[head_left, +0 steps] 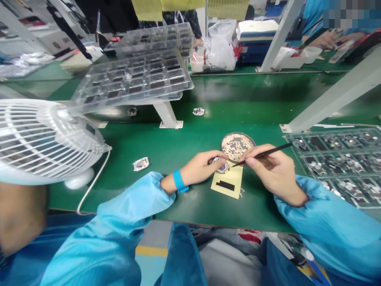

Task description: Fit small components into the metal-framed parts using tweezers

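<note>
Paper sheet point(235, 174) before dish point(249, 137), fan point(53, 139) far left

One grey-rimmed dish point(237, 133), one fan point(50, 141), one wristband point(180, 181)

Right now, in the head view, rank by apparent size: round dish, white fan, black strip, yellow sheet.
1. White fan, perhaps enlarged by nearness.
2. Yellow sheet and round dish: too alike to rank; the right hand partly hides the dish.
3. Black strip.

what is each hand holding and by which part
Left hand: small whitish part, by its edge. Right hand: slim black tool, near its pointed tip.
</note>
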`<state>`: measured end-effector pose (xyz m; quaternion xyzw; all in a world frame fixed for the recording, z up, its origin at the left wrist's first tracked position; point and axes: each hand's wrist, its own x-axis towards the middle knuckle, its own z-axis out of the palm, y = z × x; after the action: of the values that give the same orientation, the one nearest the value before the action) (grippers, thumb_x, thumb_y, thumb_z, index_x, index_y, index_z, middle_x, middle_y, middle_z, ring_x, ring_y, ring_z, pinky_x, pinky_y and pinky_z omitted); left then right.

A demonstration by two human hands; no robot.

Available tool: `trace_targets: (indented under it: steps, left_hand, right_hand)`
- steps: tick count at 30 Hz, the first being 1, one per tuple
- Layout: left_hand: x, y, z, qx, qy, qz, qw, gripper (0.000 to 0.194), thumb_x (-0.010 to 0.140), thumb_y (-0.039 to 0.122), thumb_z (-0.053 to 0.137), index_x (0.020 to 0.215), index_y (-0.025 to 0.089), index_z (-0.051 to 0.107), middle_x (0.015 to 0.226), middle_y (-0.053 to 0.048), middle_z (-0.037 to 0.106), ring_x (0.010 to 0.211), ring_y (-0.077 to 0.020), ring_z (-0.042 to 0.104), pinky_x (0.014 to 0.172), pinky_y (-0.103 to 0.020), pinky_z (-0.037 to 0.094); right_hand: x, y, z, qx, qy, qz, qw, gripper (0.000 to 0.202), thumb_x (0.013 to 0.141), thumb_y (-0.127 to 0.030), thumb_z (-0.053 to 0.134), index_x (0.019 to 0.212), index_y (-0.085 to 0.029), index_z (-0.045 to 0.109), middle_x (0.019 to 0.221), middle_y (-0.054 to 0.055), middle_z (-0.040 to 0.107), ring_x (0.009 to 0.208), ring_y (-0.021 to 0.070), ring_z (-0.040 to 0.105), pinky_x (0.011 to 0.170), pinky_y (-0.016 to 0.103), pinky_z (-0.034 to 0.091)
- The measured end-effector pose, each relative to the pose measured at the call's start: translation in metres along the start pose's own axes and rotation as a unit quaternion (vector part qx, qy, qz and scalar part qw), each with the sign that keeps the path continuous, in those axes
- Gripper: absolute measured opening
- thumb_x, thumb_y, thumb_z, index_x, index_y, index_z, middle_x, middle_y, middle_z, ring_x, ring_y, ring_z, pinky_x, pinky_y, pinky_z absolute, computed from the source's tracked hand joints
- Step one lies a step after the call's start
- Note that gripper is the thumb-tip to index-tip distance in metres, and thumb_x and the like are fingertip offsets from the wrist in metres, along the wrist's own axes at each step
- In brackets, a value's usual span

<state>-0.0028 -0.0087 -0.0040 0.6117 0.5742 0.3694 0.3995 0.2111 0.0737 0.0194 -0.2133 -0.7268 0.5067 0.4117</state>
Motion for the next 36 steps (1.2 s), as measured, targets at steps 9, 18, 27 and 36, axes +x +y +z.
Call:
trace_targets:
  steps: [9,18,27,36]
  left_hand:
    - [-0.003,0.006,-0.003,0.096,-0.053,0.002,0.994,0.028,0.089,0.016,0.052,0.111,0.020,0.068,0.096,-0.002,0.073,0.082,-0.0157,0.065,0.075,-0.026,0.049]
    - [-0.002,0.004,-0.003,0.111,-0.056,0.029,0.992,0.038,0.088,0.014,0.051,0.120,0.020,0.069,0.112,-0.003,0.074,0.094,-0.0178,0.068,0.084,-0.028,0.051]
    - [-0.002,0.005,-0.003,0.116,-0.055,0.037,0.991,0.039,0.088,0.013,0.050,0.122,0.018,0.069,0.115,-0.005,0.074,0.097,-0.0190,0.068,0.085,-0.029,0.050]
    - [-0.002,0.003,-0.003,0.113,-0.057,0.023,0.992,0.047,0.082,0.010,0.052,0.125,0.021,0.068,0.113,-0.004,0.075,0.091,-0.0182,0.068,0.080,-0.027,0.051]
  right_hand:
    - [0.002,0.011,-0.003,-0.108,-0.064,-0.105,0.987,0.016,0.089,-0.012,0.070,0.099,-0.024,0.069,0.097,0.005,0.073,0.095,0.0232,0.070,0.089,0.042,0.057]
    - [0.002,0.011,0.002,-0.151,-0.104,-0.133,0.974,0.017,0.090,-0.010,0.069,0.101,-0.023,0.069,0.098,0.004,0.074,0.095,0.0204,0.071,0.089,0.035,0.058]
    - [0.001,0.012,0.002,-0.165,-0.106,-0.118,0.973,0.015,0.091,-0.013,0.068,0.101,-0.024,0.070,0.099,0.003,0.074,0.096,0.0211,0.071,0.091,0.036,0.058]
    - [-0.001,0.009,-0.001,-0.178,-0.108,-0.103,0.973,0.013,0.091,-0.019,0.069,0.102,-0.025,0.070,0.101,0.005,0.074,0.097,0.0232,0.070,0.091,0.040,0.058]
